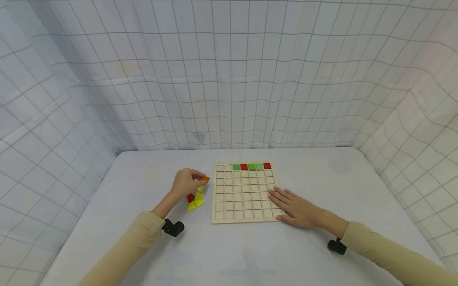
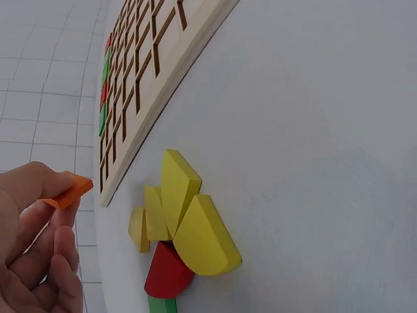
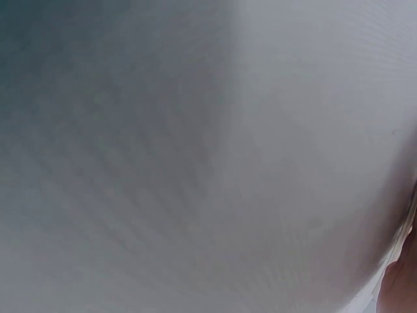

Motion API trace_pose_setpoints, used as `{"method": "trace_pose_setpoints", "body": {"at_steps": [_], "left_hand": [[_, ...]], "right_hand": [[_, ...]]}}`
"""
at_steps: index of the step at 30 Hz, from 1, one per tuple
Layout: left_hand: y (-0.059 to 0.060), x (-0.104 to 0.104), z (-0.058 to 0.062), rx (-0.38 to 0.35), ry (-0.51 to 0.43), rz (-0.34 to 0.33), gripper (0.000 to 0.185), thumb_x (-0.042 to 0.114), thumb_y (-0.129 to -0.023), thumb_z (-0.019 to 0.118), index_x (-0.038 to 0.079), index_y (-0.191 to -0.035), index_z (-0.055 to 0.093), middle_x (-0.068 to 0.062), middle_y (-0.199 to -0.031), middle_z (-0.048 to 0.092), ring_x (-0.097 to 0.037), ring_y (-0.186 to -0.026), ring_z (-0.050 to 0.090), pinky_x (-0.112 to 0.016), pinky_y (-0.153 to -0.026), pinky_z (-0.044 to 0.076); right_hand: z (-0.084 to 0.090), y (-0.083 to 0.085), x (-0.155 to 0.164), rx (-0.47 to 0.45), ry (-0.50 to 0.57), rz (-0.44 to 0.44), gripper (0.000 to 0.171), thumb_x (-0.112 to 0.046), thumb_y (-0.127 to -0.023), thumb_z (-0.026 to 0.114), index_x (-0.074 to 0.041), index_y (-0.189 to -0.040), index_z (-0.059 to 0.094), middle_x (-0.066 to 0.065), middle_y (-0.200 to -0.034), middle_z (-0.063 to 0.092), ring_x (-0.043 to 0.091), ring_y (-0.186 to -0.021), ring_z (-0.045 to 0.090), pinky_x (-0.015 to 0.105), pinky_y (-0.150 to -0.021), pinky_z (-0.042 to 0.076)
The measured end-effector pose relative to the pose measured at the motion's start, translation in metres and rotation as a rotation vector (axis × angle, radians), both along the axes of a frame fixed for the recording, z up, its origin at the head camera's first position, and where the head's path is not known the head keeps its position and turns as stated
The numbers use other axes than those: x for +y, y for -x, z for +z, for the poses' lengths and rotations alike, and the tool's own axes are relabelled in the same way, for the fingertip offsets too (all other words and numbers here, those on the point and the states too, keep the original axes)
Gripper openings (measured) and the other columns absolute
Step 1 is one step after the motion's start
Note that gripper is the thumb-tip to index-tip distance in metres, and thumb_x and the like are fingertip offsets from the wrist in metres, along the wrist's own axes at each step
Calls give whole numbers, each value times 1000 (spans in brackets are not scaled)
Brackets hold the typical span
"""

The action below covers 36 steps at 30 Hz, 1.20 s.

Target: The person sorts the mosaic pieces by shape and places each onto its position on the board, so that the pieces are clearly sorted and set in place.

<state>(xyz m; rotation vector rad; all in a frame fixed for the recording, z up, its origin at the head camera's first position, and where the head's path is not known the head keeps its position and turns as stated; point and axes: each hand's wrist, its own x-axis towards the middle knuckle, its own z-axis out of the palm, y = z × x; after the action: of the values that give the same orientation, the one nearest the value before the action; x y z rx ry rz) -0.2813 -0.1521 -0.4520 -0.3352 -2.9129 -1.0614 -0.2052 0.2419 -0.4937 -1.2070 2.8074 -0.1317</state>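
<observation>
Sleeves in pale tan are reaching in from the near edge of the table (image 1: 107, 190), each wrist wearing a small black camera mount. Moving from the left, the left hand (image 1: 186, 183) is hovering just above the table and pinching an orange piece (image 1: 206, 179) between thumb and fingertips, holding it close to the left edge of the wooden grid board (image 1: 244, 217) but not yet over any cell. Just below that hand, a small pile of loose pieces is waiting: several yellow pieces (image 2: 195, 225) leaning on each other, a red piece (image 2: 168, 270) under them, and a sliver of a green piece (image 2: 161, 305) at the bottom of the left wrist view. On the board, only the far row is being filled, with green, red, green, green and red tiles (image 1: 251, 166) sitting in five cells; the two leftmost cells of that row and every row below are looking empty, so I judge the work to be at an early stage with most of it left. Farther right, the right hand (image 1: 295, 208) is lying flat with fingers spread, pressing on the board's near right corner and covering a few cells there. Behind everything, a checked white cloth (image 1: 229, 79) is hanging as a backdrop.
</observation>
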Motion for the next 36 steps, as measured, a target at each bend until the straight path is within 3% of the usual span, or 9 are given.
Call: {"method": "trace_pose_setpoints", "body": {"at_steps": [4, 6, 13, 20, 28, 31, 36], "left_hand": [[3, 5, -2, 1, -32, 2, 27, 19, -80, 77, 4, -103, 75, -13, -86, 74, -17, -67, 65, -22, -54, 46], [4, 6, -2, -15, -56, 6, 29, 19, -80, 77, 6, -105, 74, -14, -87, 74, -16, -65, 65, -23, -52, 44], [8, 9, -7, -69, -141, 60, 26, 20, -81, 75, 8, -104, 74, -16, -93, 74, -14, -62, 63, -23, -50, 43], [15, 14, -9, -143, -227, 101, 29, 22, -84, 74, 6, -108, 72, -17, -94, 73, -18, -62, 62, -23, -47, 43], [23, 22, -9, -230, -263, 150, 32, 26, -86, 70, 9, -114, 71, -14, -96, 72, -19, -69, 61, -22, -50, 40], [27, 26, -8, -258, -270, 168, 32, 27, -88, 68, 10, -115, 71, -14, -98, 71, -18, -73, 61, -22, -54, 38], [32, 29, -8, -308, -296, 174, 33, 28, -90, 65, 10, -119, 69, -14, -111, 68, -17, -79, 61, -22, -59, 40]], "right_hand": [[0, 0, 0, 15, -14, 5, 70, -50, -101, 35, -10, -155, 15, 4, -163, 12, 27, -150, 11, 43, -117, 15], [0, 0, 0, 21, -18, 4, 70, -50, -101, 36, -10, -155, 15, 4, -163, 13, 27, -150, 11, 45, -116, 18], [0, -1, 0, 18, -28, 0, 70, -51, -101, 34, -11, -155, 15, 4, -163, 12, 27, -150, 11, 47, -116, 19], [2, -1, 0, 2, -19, -12, 70, -51, -101, 35, -11, -155, 15, 3, -163, 12, 27, -150, 10, 35, -120, 6], [1, -2, -1, 14, -20, -8, 70, -50, -101, 36, -10, -155, 16, 5, -162, 14, 27, -150, 12, 49, -116, 20], [0, -2, -1, 18, -19, -7, 70, -51, -101, 35, -10, -155, 16, 4, -163, 13, 27, -150, 11, 44, -118, 14], [-1, -1, 1, 28, -10, 7, 70, -50, -101, 35, -10, -155, 16, 5, -162, 14, 28, -149, 13, 24, -118, -10]]}}
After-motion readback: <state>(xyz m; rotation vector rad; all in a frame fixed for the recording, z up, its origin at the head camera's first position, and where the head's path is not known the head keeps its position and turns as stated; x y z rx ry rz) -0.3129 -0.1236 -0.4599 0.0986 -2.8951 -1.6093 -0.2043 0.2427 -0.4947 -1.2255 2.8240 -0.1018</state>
